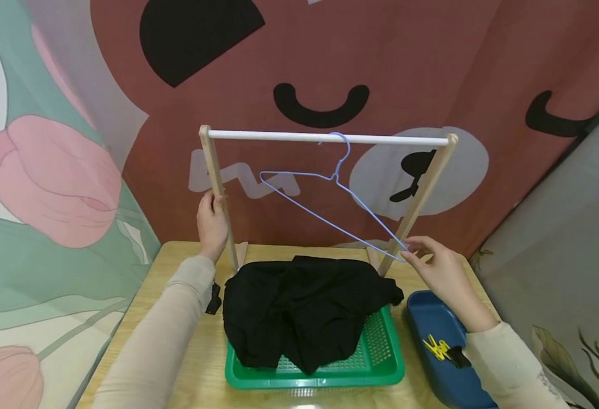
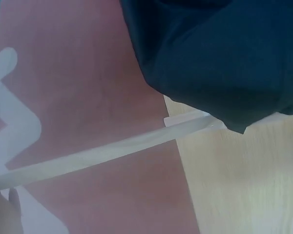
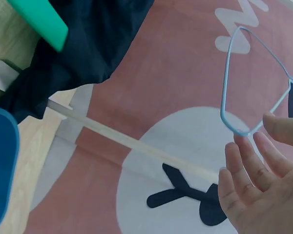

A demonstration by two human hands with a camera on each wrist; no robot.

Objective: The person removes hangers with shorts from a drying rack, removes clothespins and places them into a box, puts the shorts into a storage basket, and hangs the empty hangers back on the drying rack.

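My left hand (image 1: 212, 224) grips the left wooden post (image 1: 212, 159) of a small clothes rack. Over the rack's white rail (image 1: 279, 136) hooks a blue wire clothes hanger (image 1: 319, 218), tilted with its right corner low. That corner lies between the thumb and fingertips of my right hand (image 1: 439, 270); in the right wrist view, the fingertips touch the hanger (image 3: 223, 87) and the palm shows. Below, a crumpled black garment (image 1: 299, 307) lies in a green basket (image 1: 314, 382), draping over its back rim. Only a bit of the left hand (image 2: 2, 214) shows in the left wrist view.
A blue tray (image 1: 429, 341) stands on the wooden table (image 1: 176, 352) to the basket's right, with yellow clips (image 1: 437, 347) and a black item inside. Another small black item (image 1: 214, 299) sits left of the basket. Patterned curtain (image 1: 457, 74) hangs close behind the rack.
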